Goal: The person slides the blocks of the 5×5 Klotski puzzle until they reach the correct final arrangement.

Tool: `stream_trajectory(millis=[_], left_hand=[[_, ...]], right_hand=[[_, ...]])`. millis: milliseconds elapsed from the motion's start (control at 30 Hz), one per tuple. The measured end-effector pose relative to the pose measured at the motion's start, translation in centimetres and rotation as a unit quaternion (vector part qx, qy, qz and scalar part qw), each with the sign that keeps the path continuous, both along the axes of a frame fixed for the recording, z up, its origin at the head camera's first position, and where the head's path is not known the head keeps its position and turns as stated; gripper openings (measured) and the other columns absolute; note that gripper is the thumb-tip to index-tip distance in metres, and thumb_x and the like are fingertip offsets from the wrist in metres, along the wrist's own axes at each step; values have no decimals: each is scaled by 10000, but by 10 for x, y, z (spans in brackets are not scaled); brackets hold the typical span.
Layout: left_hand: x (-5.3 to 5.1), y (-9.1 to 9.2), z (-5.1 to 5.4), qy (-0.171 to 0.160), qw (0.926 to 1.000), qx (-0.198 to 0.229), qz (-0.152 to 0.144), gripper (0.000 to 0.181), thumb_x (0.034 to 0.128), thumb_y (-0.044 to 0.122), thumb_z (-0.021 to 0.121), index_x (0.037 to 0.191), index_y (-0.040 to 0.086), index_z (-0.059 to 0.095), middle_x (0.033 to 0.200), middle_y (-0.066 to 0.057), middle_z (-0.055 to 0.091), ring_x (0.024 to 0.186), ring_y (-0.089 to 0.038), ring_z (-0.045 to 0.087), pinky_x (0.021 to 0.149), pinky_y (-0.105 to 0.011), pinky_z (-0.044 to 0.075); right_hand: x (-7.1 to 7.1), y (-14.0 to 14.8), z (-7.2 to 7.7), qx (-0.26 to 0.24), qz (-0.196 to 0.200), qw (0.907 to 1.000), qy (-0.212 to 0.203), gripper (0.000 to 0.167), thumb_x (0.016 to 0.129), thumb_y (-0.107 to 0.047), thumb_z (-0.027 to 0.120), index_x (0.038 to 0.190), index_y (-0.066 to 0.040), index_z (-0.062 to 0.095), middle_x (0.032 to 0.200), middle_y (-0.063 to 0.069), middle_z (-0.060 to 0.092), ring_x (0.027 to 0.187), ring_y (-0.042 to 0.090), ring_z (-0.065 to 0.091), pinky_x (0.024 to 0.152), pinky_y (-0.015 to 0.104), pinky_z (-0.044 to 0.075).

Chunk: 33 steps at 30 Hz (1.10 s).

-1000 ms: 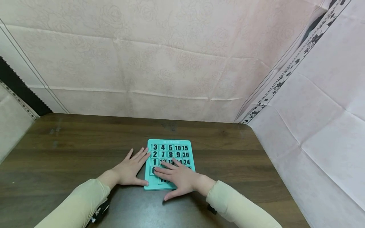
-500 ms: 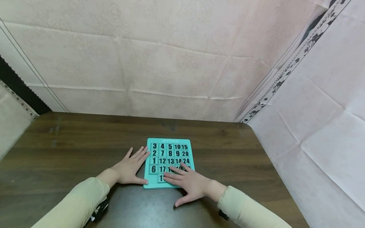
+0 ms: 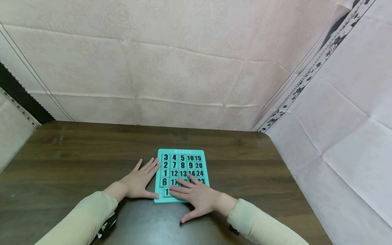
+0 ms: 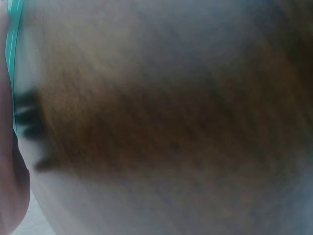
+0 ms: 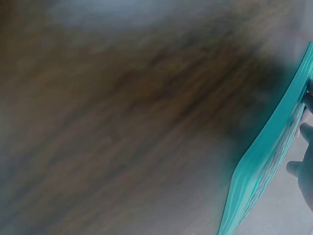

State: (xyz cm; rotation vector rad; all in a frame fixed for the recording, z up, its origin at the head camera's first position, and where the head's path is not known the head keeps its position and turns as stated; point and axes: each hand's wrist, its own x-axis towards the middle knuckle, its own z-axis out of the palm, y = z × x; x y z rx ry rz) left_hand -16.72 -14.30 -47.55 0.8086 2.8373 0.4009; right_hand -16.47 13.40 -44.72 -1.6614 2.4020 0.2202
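A turquoise sliding number puzzle (image 3: 182, 165) lies flat on the table, its square tiles printed with black numbers. Spread fingers of my left hand (image 3: 139, 180) touch its left edge, with the thumb at the lower left corner. Over the lower right part of the board, my right hand (image 3: 199, 198) lies with straight fingers, their tips at the bottom row and hiding several tiles. A tile starting with 1 (image 3: 166, 192) shows just left of those fingertips. In the right wrist view, the puzzle's side (image 5: 266, 147) runs beside the right fingers (image 5: 305, 171); the left wrist view catches only a sliver of the puzzle (image 4: 13, 34).
The dark wooden table (image 3: 92, 153) surrounds the puzzle on all sides. Behind it hangs a pale patterned cloth (image 3: 183, 68), and another white cloth (image 3: 343, 143) covers the right side. Dark wrist devices (image 3: 107, 226) sit under the sleeves.
My right hand first drew back to the right, then moved slightly left again. The bottom-row tile at its fingertips has slid left. The left hand and the board stay in place.
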Motion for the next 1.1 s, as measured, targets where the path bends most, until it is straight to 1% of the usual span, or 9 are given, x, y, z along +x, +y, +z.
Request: stream_trajectory(millis=[233, 367, 500, 667, 867, 967, 1100], left_hand=[[-1, 0, -1, 60, 10000, -5, -26, 1106, 732, 797, 473, 1498, 56, 178, 1579, -134, 95, 1451, -334, 111, 1119, -616, 58], [-2, -1, -2, 80, 10000, -51, -3, 1113, 727, 812, 456, 1502, 66, 171, 1582, -121, 87, 1455, -319, 106, 1124, -607, 54], [-2, -1, -3, 79, 10000, 5, 2, 1118, 723, 809, 468, 1498, 56, 181, 1580, -132, 98, 1451, -333, 114, 1118, -616, 54], [-2, -1, -4, 62, 10000, 22, -6, 1121, 720, 811, 469, 1500, 61, 175, 1581, -127, 98, 1452, -330, 112, 1121, -614, 54], [-1, -2, -4, 194, 9998, 31, -21, 1122, 717, 812, 470, 1500, 63, 178, 1578, -131, 108, 1451, -325, 125, 1122, -609, 66], [-1, -2, -4, 224, 9997, 52, -41, 1121, 719, 809, 471, 1497, 56, 183, 1576, -139, 113, 1448, -332, 135, 1119, -613, 69], [0, -2, -4, 198, 9998, 76, -45, 1120, 719, 810, 470, 1496, 54, 188, 1576, -141, 115, 1447, -334, 135, 1119, -614, 69]], right_hand=[[-1, -11, -1, 107, 34, 9999, -51, 855, 855, -717, 369, 1508, -285, 25, 1573, -141, 43, 1469, 150, 27, 1172, 509, 67], [-2, -13, -1, 139, 60, 9999, 24, 855, 855, -720, 362, 1507, -285, 21, 1572, -141, 44, 1468, 148, 29, 1173, 505, 73], [-2, -11, 0, 65, 64, 10000, -32, 852, 863, -707, 369, 1511, -275, 22, 1575, -133, 47, 1469, 151, 35, 1168, 519, 83], [-4, 2, 6, -165, -128, 9997, -83, 851, 866, -678, 412, 1519, -242, 85, 1582, -90, 100, 1468, 185, 83, 1155, 543, 117], [-9, 23, 10, -432, -403, 9983, 15, 864, 851, -640, 487, 1516, -201, 155, 1579, -40, 169, 1463, 230, 123, 1150, 550, 121], [-8, 31, 9, -484, -381, 9981, 29, 870, 843, -634, 503, 1514, -192, 169, 1576, -28, 184, 1460, 240, 139, 1144, 561, 122], [-4, 38, 4, -430, -345, 9984, -114, 865, 848, -639, 491, 1517, -212, 146, 1580, -45, 159, 1464, 228, 120, 1142, 567, 115]])
